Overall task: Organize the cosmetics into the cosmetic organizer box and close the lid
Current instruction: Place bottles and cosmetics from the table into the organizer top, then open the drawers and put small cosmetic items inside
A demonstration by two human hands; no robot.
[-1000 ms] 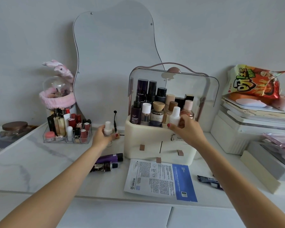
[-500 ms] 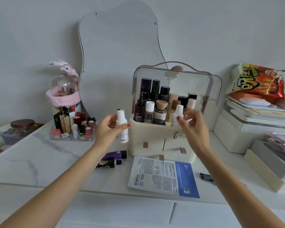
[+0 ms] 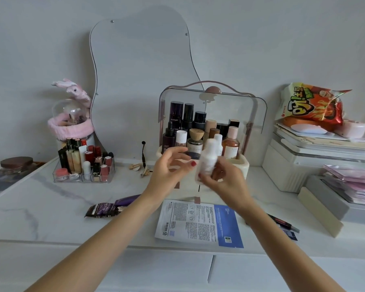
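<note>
Holding a small white bottle (image 3: 209, 160) upright in the right hand (image 3: 226, 182), fingers (image 3: 204, 178) curled round its lower body, red-nailed thumb pressing the front. Hovering just left of the bottle with the left hand (image 3: 169, 172), fingers (image 3: 178, 151) loosely spread and relaxed, thumb tip nearly touching the bottle's side, gripping nothing. Blurring slightly at both hands, so cannot tell whether the left thumb is actually making contact.

Sitting directly behind the fingers: the cream cosmetic organizer box (image 3: 243, 165), clear lid (image 3: 255, 114) standing raised at the back, upper tray crowded with upright dark, amber and white-capped bottles. Showing just below the right wrist, one of the drawer tabs (image 3: 197, 200).

Lying below the wrists on the marble tabletop (image 3: 51, 199): a sheet-mask packet (image 3: 198, 224), flat, printed side up. Resting left of the left forearm, a purple tube (image 3: 126, 201) beside a dark crumpled sachet (image 3: 102, 210). Standing well left of the left fingers, a clear lipstick rack (image 3: 84, 165). Leaning at the far right, a snack bag (image 3: 312, 106) on stacked boxes.
</note>
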